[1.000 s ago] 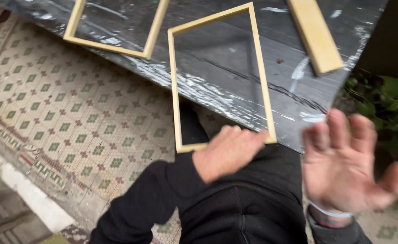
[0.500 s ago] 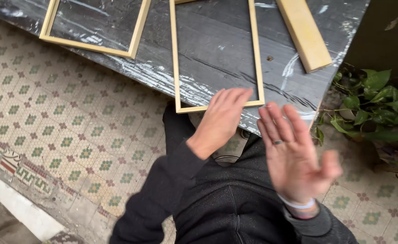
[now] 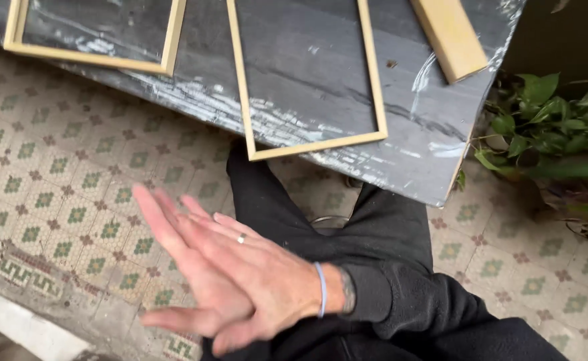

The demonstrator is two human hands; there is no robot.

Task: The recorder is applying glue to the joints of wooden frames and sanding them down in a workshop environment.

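Two frames lie on the counter (image 3: 321,73): one frame (image 3: 305,80) in the middle, another frame (image 3: 93,37) to the left. One block (image 3: 449,37) lies at the right. One plant (image 3: 548,134) stands beside the counter. One ring (image 3: 241,238), one wristband (image 3: 321,289).

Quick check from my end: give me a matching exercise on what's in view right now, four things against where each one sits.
Things:
1. near wooden frame
2. far wooden frame
3. wooden block
4. leafy plant

Places:
A. on the floor, right of the table
B. table's top right
C. table's top left
D. table's front edge, middle

Pairs: 1-D, 2-C, 3-B, 4-A. All three wooden pieces lie on the dark table.
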